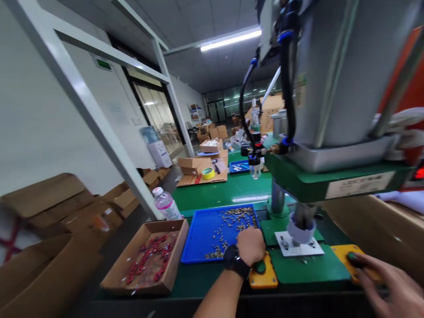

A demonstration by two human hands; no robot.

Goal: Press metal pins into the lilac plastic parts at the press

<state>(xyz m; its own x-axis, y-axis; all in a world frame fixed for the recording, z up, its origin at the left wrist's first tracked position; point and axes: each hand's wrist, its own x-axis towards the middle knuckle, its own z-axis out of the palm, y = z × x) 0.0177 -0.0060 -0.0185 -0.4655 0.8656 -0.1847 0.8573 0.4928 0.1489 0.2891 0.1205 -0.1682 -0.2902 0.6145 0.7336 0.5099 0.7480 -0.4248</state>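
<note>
Right hand: at the near right edge, fingers (391,282) loosely extended and grip released, fingertips at the dark knob (355,259) on the right yellow box (342,254).
Left hand: a curled hand (251,246) with a black watch (236,260) at the wrist, over the green knob (259,266) on the left yellow box (265,280); whether its grip closes on anything cannot be told.
Press: between the two yellow boxes, its green plate (338,183) and grey cylinder (341,79) standing above the base (309,271).
Under the press: a white ring (300,230) at the lower end of the tool, above a white plate (287,250) on the base.
Carton: open, left of the blue tray (202,227), with red parts (142,260) and thin wires inside.
Blue tray: just beyond the left hand, small brass-coloured pieces (240,216) scattered over its right side and near edge.
Bottle: upright, pink label (168,206), behind the carton (179,260).
Bench: green (218,196), running away from the press.
Farther along the bench: yellow tape (208,173) on flat cardboard (218,177), another blue tray (233,170) to its right.
Background: a water dispenser (159,154) by the wall, stacked boxes (218,131) beyond.
</note>
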